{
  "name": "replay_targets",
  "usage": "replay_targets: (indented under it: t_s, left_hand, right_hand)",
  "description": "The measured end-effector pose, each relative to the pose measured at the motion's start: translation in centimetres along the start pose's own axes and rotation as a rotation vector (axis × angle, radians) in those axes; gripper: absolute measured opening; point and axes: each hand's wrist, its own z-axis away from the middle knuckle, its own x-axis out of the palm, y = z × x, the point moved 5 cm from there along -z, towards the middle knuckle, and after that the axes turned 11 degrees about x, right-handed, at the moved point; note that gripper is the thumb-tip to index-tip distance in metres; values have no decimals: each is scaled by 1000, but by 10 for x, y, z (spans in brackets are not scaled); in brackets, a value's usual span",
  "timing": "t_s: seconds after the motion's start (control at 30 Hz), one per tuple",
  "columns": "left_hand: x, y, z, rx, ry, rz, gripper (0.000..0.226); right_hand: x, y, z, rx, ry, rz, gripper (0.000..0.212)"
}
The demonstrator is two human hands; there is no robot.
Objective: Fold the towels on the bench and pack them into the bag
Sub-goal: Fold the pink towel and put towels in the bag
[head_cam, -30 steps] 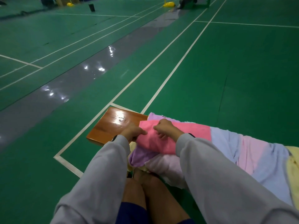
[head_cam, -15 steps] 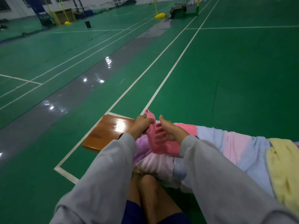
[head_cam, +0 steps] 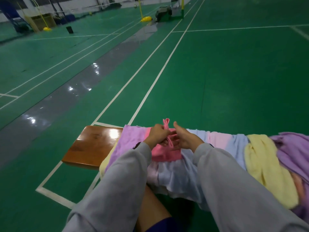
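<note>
Two hands meet low in the middle of the frame, over a bright pink soft towel. The L hand has its fingers curled tight & grips a folded edge of it; a bit of that edge sticks up above the knuckles. The R hand is just beside it, thumb up, fingers mostly straight & touching the towel, not wrapped round it.

The pink towel lies on top of other towels on a shiny brown wooden bench, lower left. A light purple towel shows under it on the left. To the right lie a blue-and-pink striped towel, a soft yellow towel & a darker purple towel at the right edge.

Grey sleeves cover both arms. Green court floor w/ white lines fills the top.
</note>
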Motion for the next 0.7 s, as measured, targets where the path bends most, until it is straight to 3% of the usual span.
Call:
replay_targets:
  t_s: [0.13, 0.23, 0.33, 0.43, 0.5, 0.53, 0.63, 0.7]
  left_hand:
    - [22, -4, -3, -4, -13, -60, 24]
    - [26, -16, -7, 10, -57, -196, 31]
    - [9, -23, -6, 17, 24, -279, 29]
    - [-20, -38, -2, -26, 119, -336, 14]
    - [-37, -59, -2, -95, 135, -348, 39]
    - [-43, -70, 0, -147, 137, -321, 47]
    - [-49, -94, 13, -274, 121, 5, 44]
    - [-47, -101, 18, -331, 85, 255, 37]
  right_hand:
    - [-12, 0, -6, -38, 95, 52, 60]
    - [-20, 1, -14, -104, 250, 233, 31]
    - [-24, 0, -9, -185, 425, 415, 8]
    - [-19, -3, -8, -215, 509, 529, 13]
    - [-12, -2, -8, -206, 513, 571, 6]
    - [-12, -2, -11, -205, 533, 585, 16]
    - [-10, -2, -27, -170, 604, 668, 53]
    - [-3, 0, -26, -159, 529, 633, 46]
